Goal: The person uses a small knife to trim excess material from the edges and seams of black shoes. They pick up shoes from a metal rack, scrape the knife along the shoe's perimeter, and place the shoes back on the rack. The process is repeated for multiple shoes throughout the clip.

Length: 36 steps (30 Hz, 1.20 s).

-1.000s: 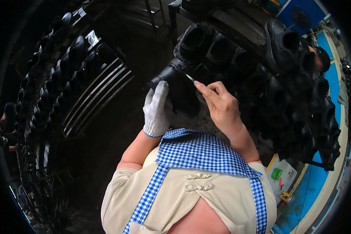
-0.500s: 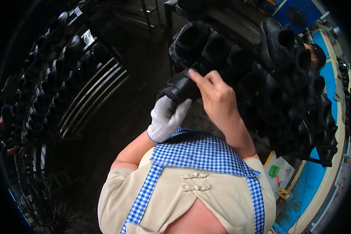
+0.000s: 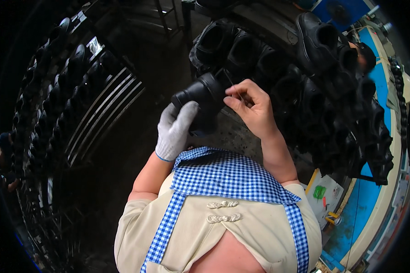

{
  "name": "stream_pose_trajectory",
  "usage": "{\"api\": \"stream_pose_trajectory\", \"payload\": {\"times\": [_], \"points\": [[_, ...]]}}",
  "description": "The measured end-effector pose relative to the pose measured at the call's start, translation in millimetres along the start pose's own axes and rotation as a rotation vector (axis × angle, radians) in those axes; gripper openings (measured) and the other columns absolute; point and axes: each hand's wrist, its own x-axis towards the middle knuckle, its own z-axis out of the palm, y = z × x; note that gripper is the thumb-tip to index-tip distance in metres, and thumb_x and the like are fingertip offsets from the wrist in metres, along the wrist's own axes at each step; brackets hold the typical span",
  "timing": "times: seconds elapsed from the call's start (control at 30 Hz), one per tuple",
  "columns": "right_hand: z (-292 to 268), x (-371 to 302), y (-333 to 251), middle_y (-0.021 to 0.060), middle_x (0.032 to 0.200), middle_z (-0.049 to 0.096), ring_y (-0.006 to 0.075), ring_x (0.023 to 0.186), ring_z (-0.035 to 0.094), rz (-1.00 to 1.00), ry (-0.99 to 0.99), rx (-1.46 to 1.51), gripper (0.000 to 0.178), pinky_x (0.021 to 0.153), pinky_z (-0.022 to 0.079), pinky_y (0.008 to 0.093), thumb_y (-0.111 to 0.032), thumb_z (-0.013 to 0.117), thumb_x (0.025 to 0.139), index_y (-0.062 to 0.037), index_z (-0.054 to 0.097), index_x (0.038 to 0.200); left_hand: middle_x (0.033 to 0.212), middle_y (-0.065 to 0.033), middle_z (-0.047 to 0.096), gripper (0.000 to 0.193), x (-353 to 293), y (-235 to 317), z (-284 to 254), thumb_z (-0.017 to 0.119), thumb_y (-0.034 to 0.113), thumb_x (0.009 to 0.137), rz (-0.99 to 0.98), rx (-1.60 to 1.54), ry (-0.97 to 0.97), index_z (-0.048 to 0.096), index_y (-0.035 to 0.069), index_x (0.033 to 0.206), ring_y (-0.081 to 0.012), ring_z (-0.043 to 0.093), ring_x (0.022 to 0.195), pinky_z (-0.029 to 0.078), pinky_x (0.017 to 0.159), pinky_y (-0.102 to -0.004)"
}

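In front of my apron I hold a black leather shoe [image 3: 200, 93], tilted in the air. My left hand [image 3: 175, 129], in a white knitted glove, is closed round its lower left side, thumb on top. Bare and just right of the shoe, my right hand [image 3: 253, 107] pinches a thin, straight, light-coloured piece [image 3: 234, 86] that slants up toward the shoe. Whether that piece is a thread or a slim tool I cannot make out, nor whether its far end touches the shoe.
Rows of black shoes [image 3: 243, 50] stand close beyond and right of my hands. More shoes [image 3: 79, 59] sit on a rack with metal rails [image 3: 102, 113] at the left. A blue-topped bench [image 3: 346, 232] runs along the right. Part of another person [image 3: 366, 57] shows at far right.
The shoe has turned in my left hand, which has shifted a little left. My right hand has moved off the shoe's surface, and the thin piece now shows between its fingers.
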Motion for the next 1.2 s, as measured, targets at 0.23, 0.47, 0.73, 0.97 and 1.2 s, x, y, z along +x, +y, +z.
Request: {"api": "stream_pose_trajectory", "payload": {"times": [0.23,0.47,0.73,0.97,1.2], "points": [[21,10,23,0.0115,0.118,0.054,0.0276,0.111,0.061,0.142,-0.227,0.248,0.089,0.095,0.054,0.0381,-0.043,0.089,0.069,-0.0163,0.042,0.140,0.109,-0.0104,0.067,0.042,20,16,-3,0.065,0.026,0.094,-0.160,-0.055,-0.087,0.059,-0.003,0.123,-0.0163,0.064,0.098,0.051,0.089,-0.0284],[8,3,24,0.0062,0.116,0.052,0.0150,0.099,0.061,0.527,0.336,0.718,0.078,0.067,0.052,0.0216,-0.037,0.085,0.078,-0.0151,0.041,0.139,0.125,-0.0066,0.061,0.035,40,-1,-52,0.056,0.016,0.097,0.442,0.308,0.185,0.058,0.005,0.131,-0.0151,0.057,0.113,0.045,0.100,-0.0299],[16,5,37,0.0036,0.107,0.060,0.0078,0.069,0.058,0.767,0.453,0.947,0.059,0.044,0.033,0.0149,-0.053,0.076,0.082,-0.0120,0.055,0.120,0.136,-0.0119,0.056,0.092,33,-57,-75,0.088,0.013,0.060,0.384,0.159,0.077,0.043,0.010,0.140,-0.0252,0.053,0.127,0.044,0.109,-0.0386],[44,-29,48,0.0089,0.088,0.070,0.0044,0.041,0.046,0.896,0.005,0.936,0.037,0.036,0.028,0.0139,-0.043,0.071,0.090,-0.0115,0.056,0.103,0.112,-0.0088,0.064,0.056,39,-21,-86,0.075,0.027,0.082,0.330,-0.090,0.395,0.054,0.001,0.128,-0.0196,0.061,0.104,0.049,0.095,-0.0327],[46,-49,71,0.0109,0.091,0.074,0.0029,0.038,0.043,0.863,-0.053,1.121,0.055,0.035,0.026,0.0134,-0.064,0.053,0.093,-0.0128,0.062,0.111,0.113,-0.0103,0.065,0.048,44,-8,-97,0.070,0.024,0.087,0.108,-0.344,0.354,0.056,0.001,0.127,-0.0212,0.063,0.103,0.051,0.092,-0.0362]]}}
